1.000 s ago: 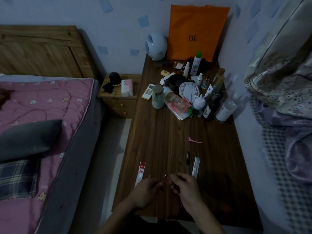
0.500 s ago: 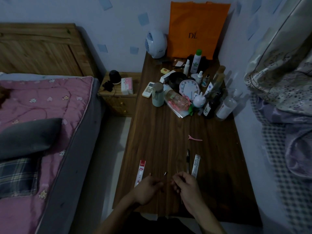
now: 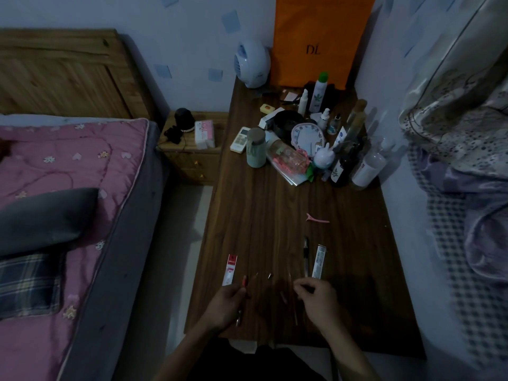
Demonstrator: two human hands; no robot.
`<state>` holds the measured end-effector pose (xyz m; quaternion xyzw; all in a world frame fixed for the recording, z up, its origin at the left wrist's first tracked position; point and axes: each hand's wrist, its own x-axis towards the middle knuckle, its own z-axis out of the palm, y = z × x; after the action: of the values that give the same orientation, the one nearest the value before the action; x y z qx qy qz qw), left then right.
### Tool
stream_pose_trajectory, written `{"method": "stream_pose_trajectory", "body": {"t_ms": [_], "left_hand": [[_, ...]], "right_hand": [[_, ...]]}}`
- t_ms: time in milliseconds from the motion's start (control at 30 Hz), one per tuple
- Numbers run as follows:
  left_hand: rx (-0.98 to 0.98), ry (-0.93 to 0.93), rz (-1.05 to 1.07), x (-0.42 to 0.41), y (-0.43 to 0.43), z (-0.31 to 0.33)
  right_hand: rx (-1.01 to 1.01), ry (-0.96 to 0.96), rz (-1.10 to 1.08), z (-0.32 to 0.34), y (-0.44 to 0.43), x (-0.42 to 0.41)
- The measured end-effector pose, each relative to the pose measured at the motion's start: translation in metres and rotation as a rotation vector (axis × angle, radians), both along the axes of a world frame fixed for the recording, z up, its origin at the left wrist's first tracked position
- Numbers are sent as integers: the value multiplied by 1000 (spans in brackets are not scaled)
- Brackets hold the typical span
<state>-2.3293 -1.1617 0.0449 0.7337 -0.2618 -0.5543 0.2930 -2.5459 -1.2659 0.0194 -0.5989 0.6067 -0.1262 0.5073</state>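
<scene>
At the near edge of a dark wooden table (image 3: 275, 215) in a dim bedroom, a person works on a pen with both hands. The left hand (image 3: 225, 303) grips a red pen (image 3: 244, 283), fingers curled round its barrel. The pen's upper end pokes out above the knuckles and its lower end shows below the palm, over the table's front left. The right hand (image 3: 319, 301), well apart from the left, pinches a thin refill (image 3: 296, 314) between curled fingertips. The refill runs nearly upright in the picture, just left of that hand, low over the wood.

Between the two hands a small pen part (image 3: 283, 297) lies on the table, and a tiny tip piece (image 3: 270, 276) sits just beyond it. A red-and-white packet (image 3: 230, 269) lies just beyond the left hand. A black pen (image 3: 306, 254) and a white packet (image 3: 319, 261) lie side by side just beyond the right hand. Farther up the table rests a pink hair clip (image 3: 317, 219).

At the far end, bottles, a round clock (image 3: 306, 138) and a pale green jar (image 3: 256, 151) crowd together before an orange bag (image 3: 321, 37) leaning on the wall. A bed with a pink quilt (image 3: 63, 166) stands to the left, beside a wooden nightstand (image 3: 192, 158).
</scene>
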Motion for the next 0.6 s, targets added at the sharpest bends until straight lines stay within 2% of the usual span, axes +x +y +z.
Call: {"method": "stream_pose_trajectory", "body": {"t_ms": [200,367,600], "left_hand": [[11,-67,-25,-6,2,-8],[36,-94,-78,-12,2,-16],[68,-115,-123,-20,0,-16]], "right_hand": [[-131,224,56,-12,9,-14],[-162,388,78,-32,21,-35],[-145,425,163,-53,27,-46]]}}
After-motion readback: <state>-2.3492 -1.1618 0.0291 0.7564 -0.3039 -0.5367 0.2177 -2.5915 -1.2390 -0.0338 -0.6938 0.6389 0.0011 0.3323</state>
